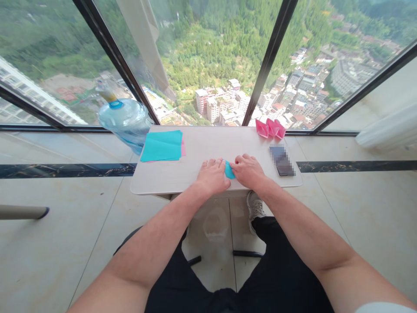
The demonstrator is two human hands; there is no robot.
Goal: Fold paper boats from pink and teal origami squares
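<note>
A small folded piece of blue paper (229, 170) lies on the table near its front edge, between my two hands. My left hand (212, 175) rests flat on the tabletop with its fingers stretched forward, touching the paper's left side. At the right side of the paper, the curled fingers of my right hand (246, 169) press together on its edge. Both hands cover parts of the paper, so its full shape is hidden.
A stack of blue sheets (162, 145), with pink paper beneath, lies at the table's (169, 178) back left. Folded pink paper pieces (270, 128) stand at the back right, near a dark phone (282, 161). A large water bottle (125, 121) stands beyond the left edge, before the windows.
</note>
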